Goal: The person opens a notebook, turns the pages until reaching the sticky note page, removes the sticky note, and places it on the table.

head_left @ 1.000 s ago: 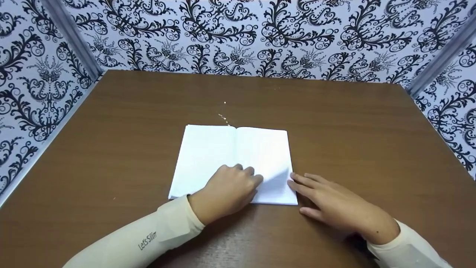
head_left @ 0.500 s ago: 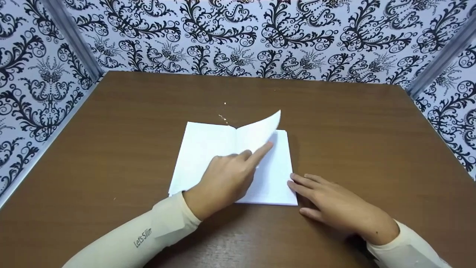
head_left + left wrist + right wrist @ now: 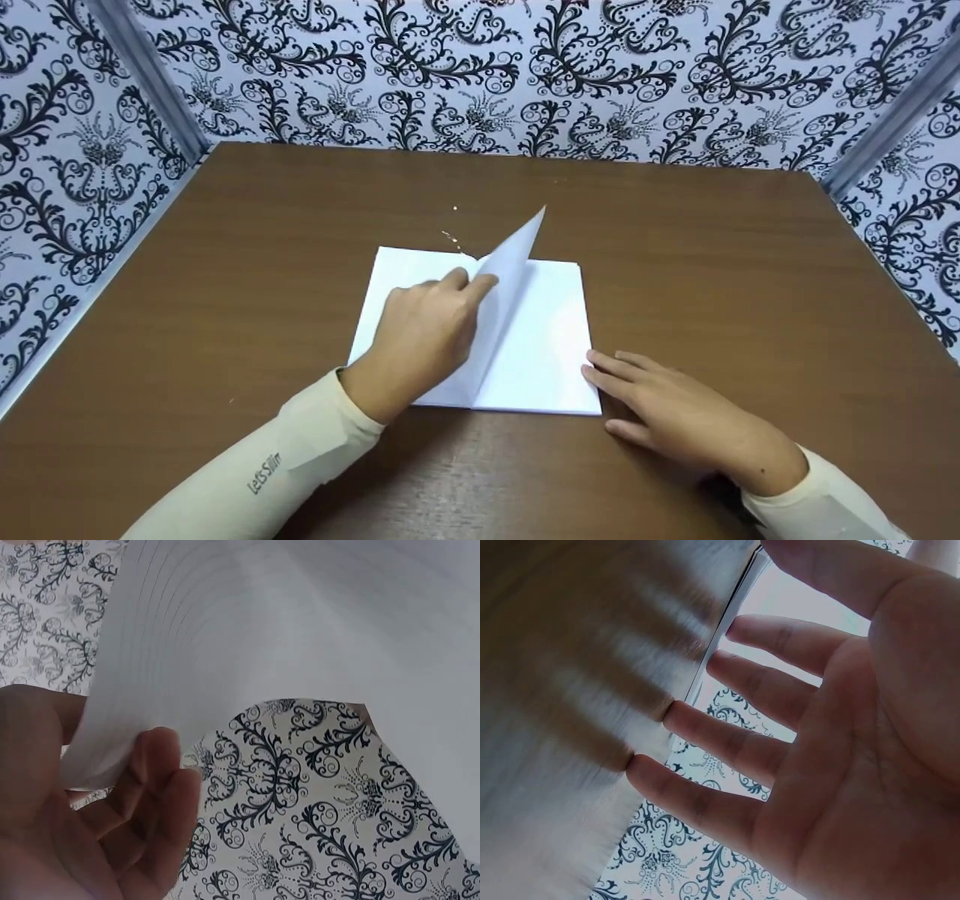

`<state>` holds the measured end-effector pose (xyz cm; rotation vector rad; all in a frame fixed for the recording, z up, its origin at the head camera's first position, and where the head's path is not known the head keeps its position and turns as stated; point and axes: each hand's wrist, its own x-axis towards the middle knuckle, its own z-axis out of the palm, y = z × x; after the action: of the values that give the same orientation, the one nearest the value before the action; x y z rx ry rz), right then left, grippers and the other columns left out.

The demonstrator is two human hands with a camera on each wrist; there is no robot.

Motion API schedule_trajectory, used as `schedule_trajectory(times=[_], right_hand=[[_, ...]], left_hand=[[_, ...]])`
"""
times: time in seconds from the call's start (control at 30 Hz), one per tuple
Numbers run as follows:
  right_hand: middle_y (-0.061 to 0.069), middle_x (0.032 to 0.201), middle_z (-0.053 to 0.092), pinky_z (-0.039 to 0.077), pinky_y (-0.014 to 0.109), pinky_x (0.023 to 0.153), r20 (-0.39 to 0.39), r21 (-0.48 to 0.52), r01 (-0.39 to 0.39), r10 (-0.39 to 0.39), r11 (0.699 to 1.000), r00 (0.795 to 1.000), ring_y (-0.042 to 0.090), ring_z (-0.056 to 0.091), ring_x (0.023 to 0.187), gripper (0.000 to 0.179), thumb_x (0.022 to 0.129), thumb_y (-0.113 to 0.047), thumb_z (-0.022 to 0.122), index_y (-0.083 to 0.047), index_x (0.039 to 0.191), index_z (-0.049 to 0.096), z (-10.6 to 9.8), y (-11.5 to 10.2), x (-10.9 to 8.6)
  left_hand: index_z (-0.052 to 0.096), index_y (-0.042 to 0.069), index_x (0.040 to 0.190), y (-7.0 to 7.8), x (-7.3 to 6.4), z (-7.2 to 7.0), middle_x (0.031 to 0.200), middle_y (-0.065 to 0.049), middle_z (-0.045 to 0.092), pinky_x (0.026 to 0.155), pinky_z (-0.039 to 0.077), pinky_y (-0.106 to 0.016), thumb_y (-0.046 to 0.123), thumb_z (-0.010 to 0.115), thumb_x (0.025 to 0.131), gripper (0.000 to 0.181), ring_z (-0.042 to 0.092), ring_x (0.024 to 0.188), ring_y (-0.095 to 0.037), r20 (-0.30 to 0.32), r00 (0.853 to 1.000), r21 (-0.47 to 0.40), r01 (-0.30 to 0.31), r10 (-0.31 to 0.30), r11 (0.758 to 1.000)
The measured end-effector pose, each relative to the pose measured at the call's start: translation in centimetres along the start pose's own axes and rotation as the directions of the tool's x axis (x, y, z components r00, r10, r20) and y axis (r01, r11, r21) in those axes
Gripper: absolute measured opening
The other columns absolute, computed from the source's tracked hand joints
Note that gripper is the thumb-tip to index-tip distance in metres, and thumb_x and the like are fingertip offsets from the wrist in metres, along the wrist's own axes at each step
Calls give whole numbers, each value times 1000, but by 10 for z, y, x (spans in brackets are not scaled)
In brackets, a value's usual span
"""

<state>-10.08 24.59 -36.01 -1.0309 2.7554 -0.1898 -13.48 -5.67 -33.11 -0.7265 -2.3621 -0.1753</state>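
Observation:
An open notebook (image 3: 546,337) lies on the table, its pages white and unwritten as far as they show. My left hand (image 3: 431,326) is over its left half and grips a raised page (image 3: 510,262), which stands up from the spine with its far corner pointing away. Faint ruled lines run across that page (image 3: 195,630) in the left wrist view, where its edge passes between the thumb and curled fingers. Flat and spread, my right hand (image 3: 675,412) rests on the table with fingertips at the notebook's right edge. The right wrist view shows those fingers (image 3: 727,742) straight.
The brown wooden table (image 3: 712,262) extends on all sides of the notebook. Small white specks (image 3: 451,238) lie just beyond the spine. Walls with black scroll-patterned paper (image 3: 480,75) close off the back and both sides.
My left hand has moved left and away from me, lifting the page from the right half and swinging it up toward the left. The right hand has stayed in place.

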Motion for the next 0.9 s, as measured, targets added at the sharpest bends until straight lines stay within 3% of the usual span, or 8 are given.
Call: schedule_trajectory(times=[0.1,0.23,0.4,0.57,0.7,0.9], right_hand=[[13,158,41,43,63,103,3,-2,0,0,1000,1000,45,45,138,60,96,-31,66,-11,149,47,-1,0,0],[11,160,37,41,65,104,38,25,-27,26,999,999,45,41,141,62,97,-33,64,-13,151,44,-2,-1,0],[9,162,34,40,66,104,60,41,-54,52,998,997,45,39,143,62,98,-35,63,-15,153,41,-3,-1,0],[9,162,35,40,65,105,62,38,-60,57,997,996,44,39,142,62,97,-34,64,-15,152,42,-3,-1,0],[9,162,35,40,65,104,59,38,-59,56,998,997,44,40,142,62,97,-35,64,-15,152,43,-2,-1,1],[8,162,34,39,66,105,66,47,-72,69,996,995,44,38,143,63,97,-34,65,-15,152,43,-1,-1,1]], left_hand=[[69,13,102,-5,0,-3,67,-4,58,35,36,-35,-3,61,82,27,48,44,-18,40,999,44,18,-20,999],[65,9,85,-11,0,-6,63,-6,57,36,37,-34,-6,65,77,17,42,43,-14,155,987,121,27,-46,992],[67,7,80,-16,-2,-6,63,-9,63,38,43,-35,0,74,72,13,46,45,-13,272,961,213,-5,-54,977],[71,8,81,-19,-6,-6,66,-11,68,39,45,-34,7,76,76,6,52,47,-16,374,925,289,-48,-67,956],[70,9,75,-20,-9,-5,63,-9,66,40,43,-31,6,74,78,5,52,49,-14,424,902,327,-73,-77,942],[67,11,70,-20,-11,-7,58,-6,63,41,43,-30,3,72,78,12,50,51,-10,482,869,333,-66,-110,941]])
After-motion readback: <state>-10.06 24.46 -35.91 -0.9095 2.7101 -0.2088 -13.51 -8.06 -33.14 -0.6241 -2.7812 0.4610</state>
